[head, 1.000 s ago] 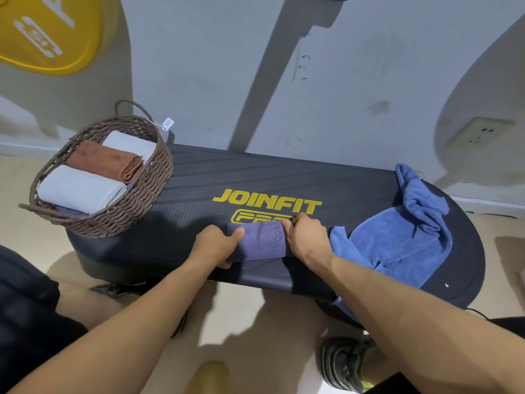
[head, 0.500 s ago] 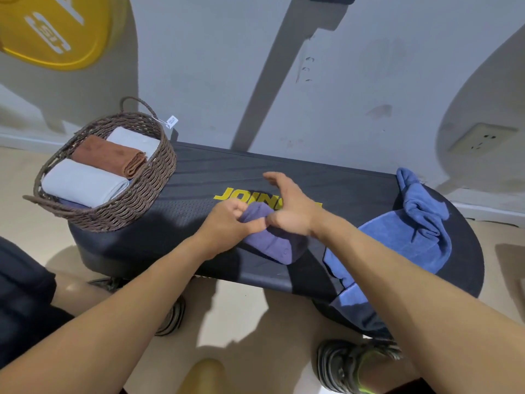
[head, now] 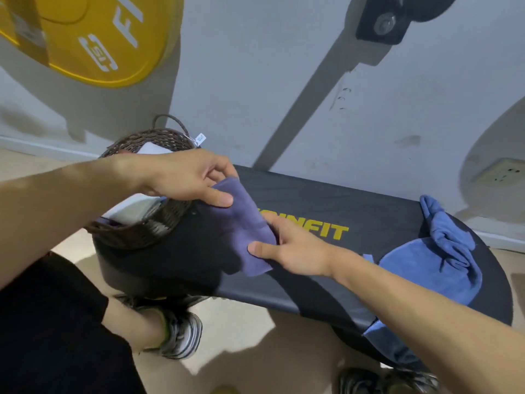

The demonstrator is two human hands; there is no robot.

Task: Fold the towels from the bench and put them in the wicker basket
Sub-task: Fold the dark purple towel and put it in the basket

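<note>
A folded purple towel (head: 246, 228) hangs in the air between my two hands, above the black bench (head: 369, 223). My left hand (head: 181, 177) pinches its upper end, right beside the wicker basket (head: 159, 223). My right hand (head: 292, 248) grips its lower end with the thumb on top. The basket stands on the bench's left end and my left forearm hides most of it; a white towel (head: 150, 147) shows inside at the back. A crumpled blue towel (head: 431, 265) lies on the bench's right end and droops over its front edge.
A grey wall rises directly behind the bench, with a yellow weight plate (head: 93, 35) at upper left and a wall socket (head: 500, 172) at right. My shoes (head: 181, 331) and legs are on the floor below the bench's front edge.
Both hands have lifted the purple towel off the bench and carried it left toward the basket. My view has shifted closer and leftward, and my left arm now covers the basket.
</note>
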